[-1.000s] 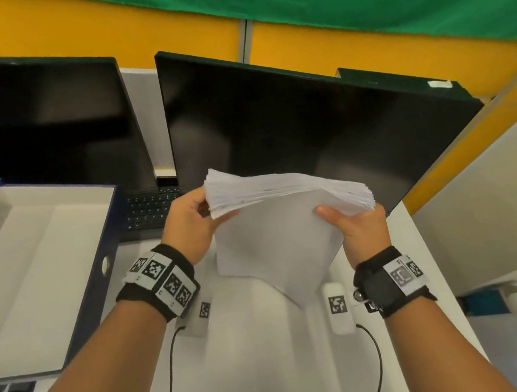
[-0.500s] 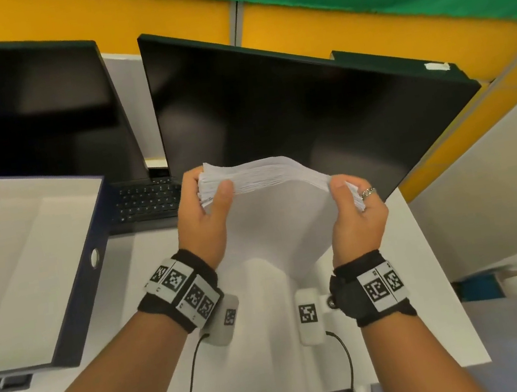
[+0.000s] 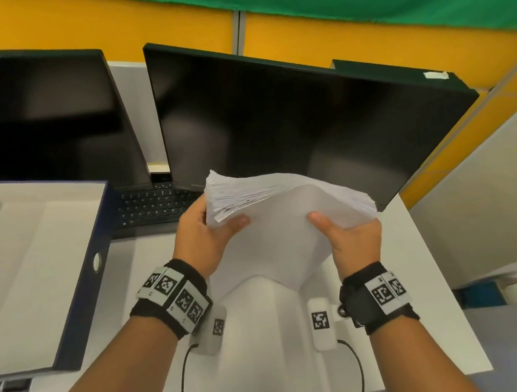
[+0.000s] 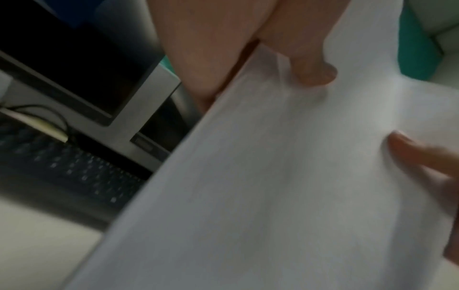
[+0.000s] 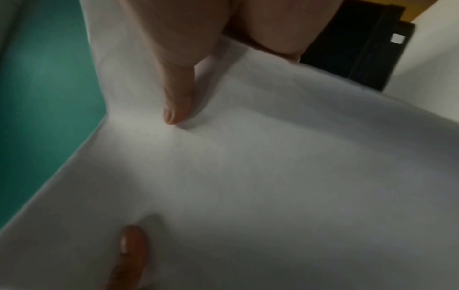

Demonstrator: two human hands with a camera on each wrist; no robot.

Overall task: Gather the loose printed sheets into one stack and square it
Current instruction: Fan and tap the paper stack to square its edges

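Left hand [image 3: 204, 234] and right hand [image 3: 354, 242] each grip an end of the paper stack [image 3: 286, 211]. Stack held above the desk [image 3: 275, 361], edges uneven.

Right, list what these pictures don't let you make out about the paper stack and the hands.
- Print on the paper stack: too small in the head view, blurred in both wrist views.
- Left hand fingers: behind the stack; only the thumb shows.
- Right hand fingers: hidden under the stack likewise.
- Stack's lower corner: whether it touches the desk cannot be told.

Two dark monitors [image 3: 291, 130], a keyboard [image 3: 151, 206] and an open blue box file [image 3: 87, 271] on a white desk [image 3: 277, 377]
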